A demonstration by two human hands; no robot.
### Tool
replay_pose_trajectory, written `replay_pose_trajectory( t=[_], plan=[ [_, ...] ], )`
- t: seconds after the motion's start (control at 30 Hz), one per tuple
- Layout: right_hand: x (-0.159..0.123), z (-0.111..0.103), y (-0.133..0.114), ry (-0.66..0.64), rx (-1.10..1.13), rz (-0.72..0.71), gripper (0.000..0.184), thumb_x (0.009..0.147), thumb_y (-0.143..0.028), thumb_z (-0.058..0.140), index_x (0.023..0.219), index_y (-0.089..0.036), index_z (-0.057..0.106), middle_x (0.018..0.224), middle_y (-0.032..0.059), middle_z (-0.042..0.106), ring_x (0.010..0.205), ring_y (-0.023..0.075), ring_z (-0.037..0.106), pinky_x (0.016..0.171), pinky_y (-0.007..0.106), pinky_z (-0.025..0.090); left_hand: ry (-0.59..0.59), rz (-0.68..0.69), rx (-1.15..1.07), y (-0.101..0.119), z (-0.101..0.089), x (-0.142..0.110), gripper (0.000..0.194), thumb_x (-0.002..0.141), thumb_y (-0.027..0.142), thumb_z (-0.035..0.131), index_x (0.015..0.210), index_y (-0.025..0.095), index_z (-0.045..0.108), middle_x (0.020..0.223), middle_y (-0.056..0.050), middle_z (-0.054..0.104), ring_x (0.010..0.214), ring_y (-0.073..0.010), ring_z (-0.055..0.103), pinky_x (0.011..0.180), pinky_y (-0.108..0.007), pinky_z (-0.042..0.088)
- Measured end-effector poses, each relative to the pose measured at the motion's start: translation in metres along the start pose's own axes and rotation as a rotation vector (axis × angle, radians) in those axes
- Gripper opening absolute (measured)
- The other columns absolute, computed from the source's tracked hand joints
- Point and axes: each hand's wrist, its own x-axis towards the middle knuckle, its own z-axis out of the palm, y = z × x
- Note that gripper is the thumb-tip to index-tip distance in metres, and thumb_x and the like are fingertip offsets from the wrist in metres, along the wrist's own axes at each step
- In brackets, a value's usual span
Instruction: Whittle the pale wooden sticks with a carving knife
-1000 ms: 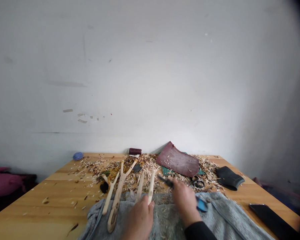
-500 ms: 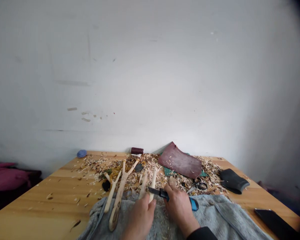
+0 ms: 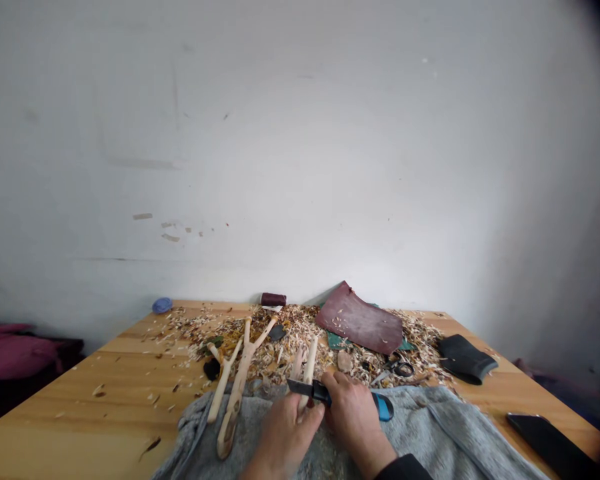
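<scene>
Curls the left hand (image 3: pixel 287 433) closed around two pale, peeled wooden lengths (image 3: pixel 311 360) at the lower centre of the frame, both pointing up and away, long axes near upright with tips leaning slightly right; cannot tell of any join hidden under the fingers. Closes the right hand (image 3: pixel 355 413), just beside, around the handle of a black-and-blue knife (image 3: pixel 321 392), long axis nearly level, blade pointing left and slightly upward, crossing in front of the lengths just above the left hand. Shows a black sleeve (image 3: pixel 404 468) at the right wrist. Has beneath both hands a grey, fluffy cloth (image 3: pixel 430 413) along the bottom edge; to the left, a large forked wooden stick (image 3: pixel 241 383) and a smaller forked wooden stick (image 3: pixel 223 387), prongs toward the top of the frame, long axes tilted right. Has beyond, across the centre, a spread of pale and brown wood shavings (image 3: pixel 300 327); right of centre, a maroon leathery sheet (image 3: pixel 363 320) above black-handled scissors (image 3: pixel 405 369); at lower right, a black phone (image 3: pixel 550 443) on the brown wooden table (image 3: pixel 105 373). Faces a pale grey wall (image 3: pixel 300 167) filling the upper frame.
</scene>
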Motion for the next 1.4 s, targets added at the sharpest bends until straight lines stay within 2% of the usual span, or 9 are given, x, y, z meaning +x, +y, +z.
replay_pose_trajectory(
  t=[0.13,0.4,0.73,1.03,1.2,1.4],
  plan=[
    [-0.001,0.000,-0.003,-0.031,0.024,-0.009,0.016,0.087,-0.018,0.054,0.097,-0.023,0.066,0.093,0.0046,0.071,0.085,0.0208,0.068,0.068,0.026,0.039,0.008,0.007,-0.006,-0.003,0.001,0.001,0.025,0.091,0.039,0.053,0.094,0.021,0.071,0.087,0.000,0.076,0.083,-0.0147,0.068,0.069,-0.020,0.044],
    [-0.003,0.000,-0.009,-0.051,0.047,0.035,0.023,0.085,-0.013,0.050,0.100,-0.022,0.065,0.097,0.0058,0.071,0.088,0.0217,0.069,0.071,0.027,0.042,0.030,-0.030,0.098,-0.008,0.006,0.009,0.031,0.095,0.035,0.049,0.082,0.018,0.071,0.081,-0.003,0.076,0.080,-0.0145,0.069,0.066,-0.020,0.040],
    [-0.004,-0.003,-0.013,-0.063,-0.029,0.067,0.027,0.088,-0.008,0.048,0.104,-0.022,0.064,0.099,0.0073,0.070,0.093,0.0234,0.068,0.075,0.029,0.044,0.033,-0.056,0.194,-0.008,0.009,0.010,0.030,0.097,0.033,0.046,0.092,0.020,0.073,0.093,-0.005,0.077,0.089,-0.0165,0.069,0.071,-0.022,0.040],
    [-0.003,-0.003,-0.015,-0.045,-0.078,0.081,0.026,0.088,-0.006,0.047,0.103,-0.020,0.063,0.100,0.0084,0.070,0.095,0.0237,0.068,0.078,0.029,0.045,0.033,-0.089,0.272,-0.007,0.010,0.010,0.040,0.098,0.039,0.043,0.087,0.018,0.075,0.087,-0.009,0.077,0.085,-0.0205,0.072,0.066,-0.026,0.039],
    [-0.003,-0.001,-0.013,-0.006,-0.077,0.098,0.028,0.089,-0.006,0.045,0.103,-0.022,0.063,0.098,0.0069,0.070,0.092,0.0219,0.069,0.075,0.028,0.046,0.073,-0.071,0.244,-0.003,0.007,0.008,0.034,0.099,0.039,0.043,0.103,0.022,0.071,0.095,-0.007,0.078,0.092,-0.0211,0.072,0.069,-0.026,0.042],
    [-0.004,-0.001,-0.013,-0.044,-0.044,0.064,0.027,0.089,-0.007,0.046,0.103,-0.022,0.063,0.097,0.0066,0.071,0.091,0.0221,0.070,0.073,0.027,0.046,0.066,-0.069,0.235,-0.007,0.007,0.007,0.031,0.098,0.039,0.044,0.100,0.022,0.070,0.096,-0.005,0.078,0.094,-0.0190,0.071,0.072,-0.024,0.043]
  ],
)
